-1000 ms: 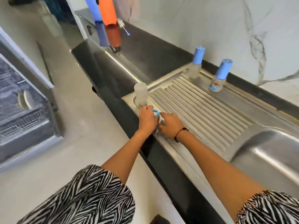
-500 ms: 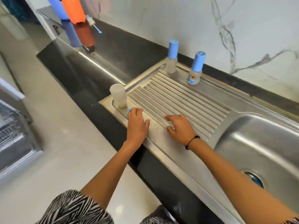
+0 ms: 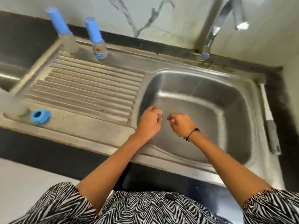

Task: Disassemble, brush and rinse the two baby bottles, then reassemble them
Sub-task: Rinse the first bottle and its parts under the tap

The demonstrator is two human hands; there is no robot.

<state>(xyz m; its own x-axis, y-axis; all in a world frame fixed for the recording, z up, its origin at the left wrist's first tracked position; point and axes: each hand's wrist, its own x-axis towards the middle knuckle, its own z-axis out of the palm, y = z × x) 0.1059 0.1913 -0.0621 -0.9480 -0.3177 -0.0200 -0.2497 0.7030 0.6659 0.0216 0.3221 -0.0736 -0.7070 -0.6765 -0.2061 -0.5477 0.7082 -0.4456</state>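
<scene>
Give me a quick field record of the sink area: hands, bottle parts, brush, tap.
left hand: over the basin's left edge, fingers loosely curled, holding nothing visible
right hand: over the basin, contents unclear
blue ring: lying on the drainboard, beside a clear bottle body
capped bottles: two, upright at the back
brush: on the sink's right rim
tap: no water visible

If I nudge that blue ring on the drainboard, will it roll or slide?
The blue ring lies flat on its wide face, so it will probably slide, not roll. The steel drainboard looks smooth, so it may skid easily. It looks like thin plastic, likely light.
</scene>
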